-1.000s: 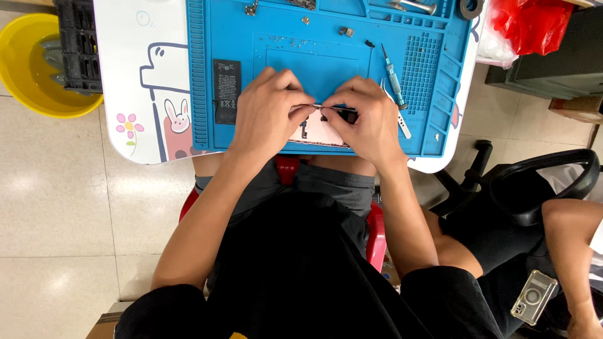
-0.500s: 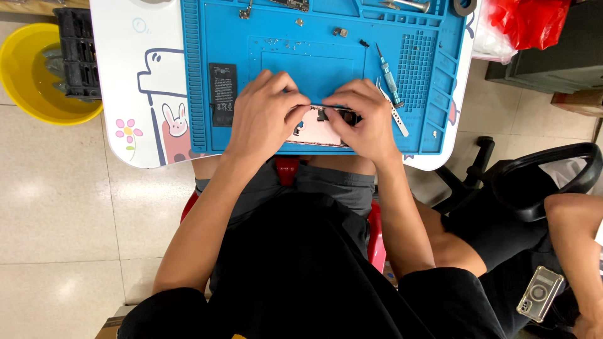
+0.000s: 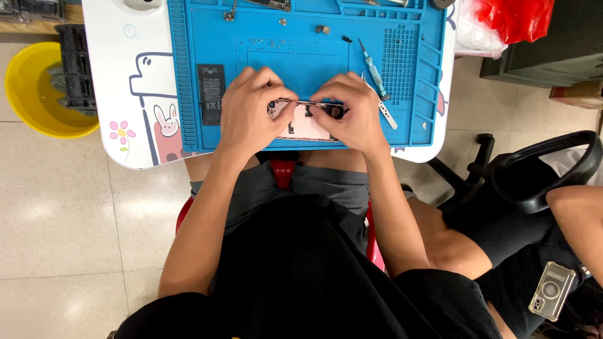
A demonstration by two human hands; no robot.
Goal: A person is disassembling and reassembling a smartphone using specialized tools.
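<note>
Both hands were curled, the left hand (image 3: 251, 113) pinching one end and the right hand (image 3: 353, 113) the other of a single opened pink phone (image 3: 306, 122), which lay on the near edge of the blue mat (image 3: 301, 63) on the worktop (image 3: 119, 69). Beside them lay one black battery (image 3: 211, 94), one screwdriver (image 3: 373, 70) and one pair of tweezers (image 3: 384, 113).
</note>
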